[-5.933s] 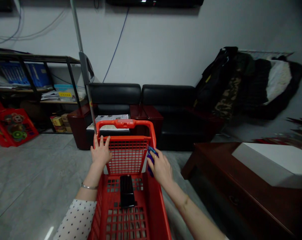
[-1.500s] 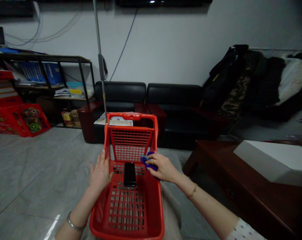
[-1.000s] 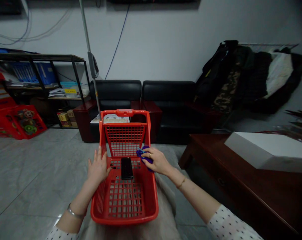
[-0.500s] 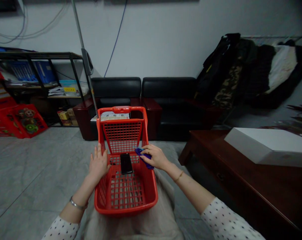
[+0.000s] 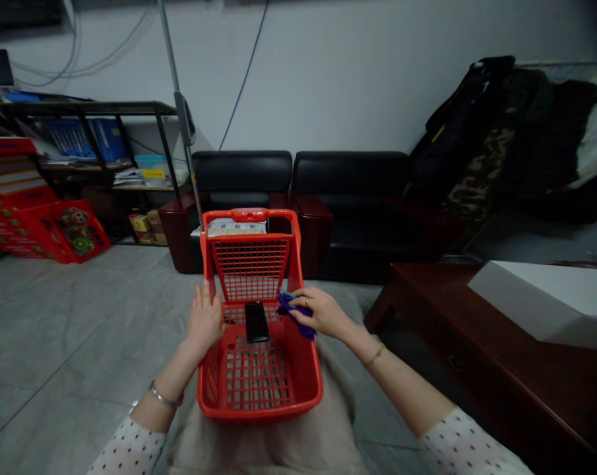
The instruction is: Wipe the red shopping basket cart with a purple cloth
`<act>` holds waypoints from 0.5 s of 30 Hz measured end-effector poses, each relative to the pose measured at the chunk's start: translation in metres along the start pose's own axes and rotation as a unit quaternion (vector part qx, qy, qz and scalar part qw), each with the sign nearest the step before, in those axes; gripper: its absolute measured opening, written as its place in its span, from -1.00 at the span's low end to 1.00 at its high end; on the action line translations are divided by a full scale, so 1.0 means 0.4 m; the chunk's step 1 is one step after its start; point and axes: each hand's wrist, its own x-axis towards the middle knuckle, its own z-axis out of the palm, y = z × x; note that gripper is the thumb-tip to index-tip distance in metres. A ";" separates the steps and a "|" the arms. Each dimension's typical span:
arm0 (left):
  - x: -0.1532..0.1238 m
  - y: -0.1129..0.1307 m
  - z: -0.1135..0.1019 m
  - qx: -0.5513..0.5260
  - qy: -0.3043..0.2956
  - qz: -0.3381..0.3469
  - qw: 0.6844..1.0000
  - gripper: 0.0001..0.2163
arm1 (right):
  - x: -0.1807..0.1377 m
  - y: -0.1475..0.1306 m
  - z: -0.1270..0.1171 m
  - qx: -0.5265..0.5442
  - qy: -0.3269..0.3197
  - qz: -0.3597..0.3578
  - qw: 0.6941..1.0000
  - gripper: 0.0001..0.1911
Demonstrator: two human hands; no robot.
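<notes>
Findings. A red basket [image 5: 261,410] rests on the person's lap [image 5: 283,443], with its handle [image 5: 249,215] raised at 12 o'clock.

The left hand [image 5: 205,319] lies flat on the basket's rim at 10 o'clock. Its grip is spread, with the fingers straight and closing on nothing.

The right hand [image 5: 322,312] sits at the 2 o'clock rim. Its grip is pinched on a bunched purple cloth [image 5: 291,309], which is pressed to the inside of that wall near the upright back grid.

A black device [image 5: 256,321] lies flat on the basket floor toward 12 o'clock, just beside the cloth but apart from it.

A dark wooden counter [image 5: 456,330] carrying a white box [image 5: 550,297] stands at 3 o'clock, and a black sofa [image 5: 347,198] stands beyond at 12.

Assessment. We judge this to be wiping of the basket's inner wall. To do it well:
- The flat left palm should brace the opposite rim so the basket does not rock on the lap.
- The cloth should be opened out a little so that more of it meets the lattice.
- Strokes should follow the ribs.
- The hand should stay clear of the black device, which could be knocked.
</notes>
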 end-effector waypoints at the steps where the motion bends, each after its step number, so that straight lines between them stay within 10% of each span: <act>1: 0.000 0.004 -0.001 -0.003 -0.002 -0.003 1.000 -0.31 | 0.020 0.018 0.007 -0.007 0.011 0.018 1.000 -0.85; 10: -0.004 0.001 0.022 -0.014 0.047 -0.006 0.999 -0.20 | -0.168 -0.199 0.006 0.059 0.033 -0.039 0.997 -0.83; 15: 0.003 -0.002 0.048 -0.032 0.062 0.012 0.998 -0.15 | -0.108 -0.108 -0.014 0.033 -0.016 -0.076 0.996 -0.85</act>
